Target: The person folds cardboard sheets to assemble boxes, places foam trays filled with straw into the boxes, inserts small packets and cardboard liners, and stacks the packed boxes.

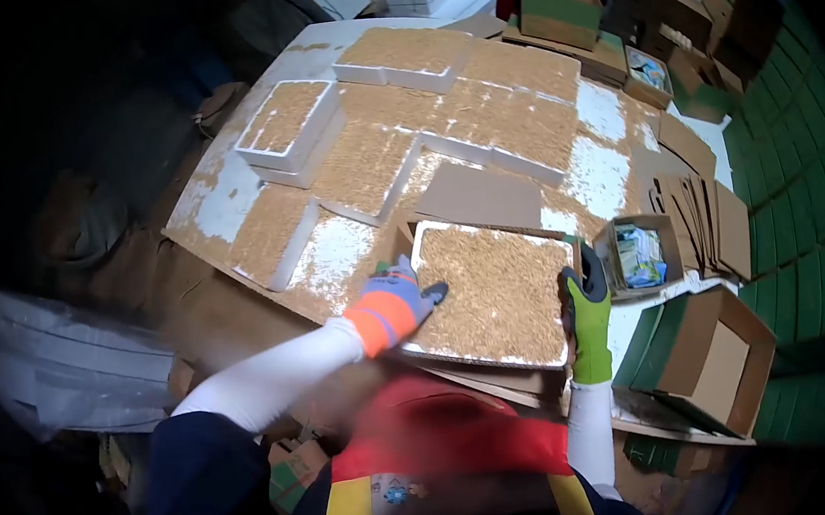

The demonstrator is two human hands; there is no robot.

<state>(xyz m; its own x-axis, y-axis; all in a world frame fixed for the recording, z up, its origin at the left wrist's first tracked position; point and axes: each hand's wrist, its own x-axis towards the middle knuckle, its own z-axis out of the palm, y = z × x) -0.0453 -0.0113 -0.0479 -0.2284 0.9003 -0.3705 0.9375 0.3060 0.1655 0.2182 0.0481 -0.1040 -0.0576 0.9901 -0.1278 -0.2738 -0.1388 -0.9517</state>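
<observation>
In front of me is a white foam tray filled level with a tan, sawdust-like material. Brown cardboard shows around its edges, as if it sits in a carton; I cannot tell how deep. My left hand, in an orange and purple glove, grips the tray's left side, its thumb over the rim. On the opposite side my right hand, in a green and dark glove, is closed on the right edge, fingers pointing away from me. A flat cardboard sheet lies just beyond the tray.
Several filled foam trays cover the table, two of them stacked. To the right are a small box of blue packets, upright cardboard pieces and an open green-brown carton. Across the table, a person's gloved hands hold another carton.
</observation>
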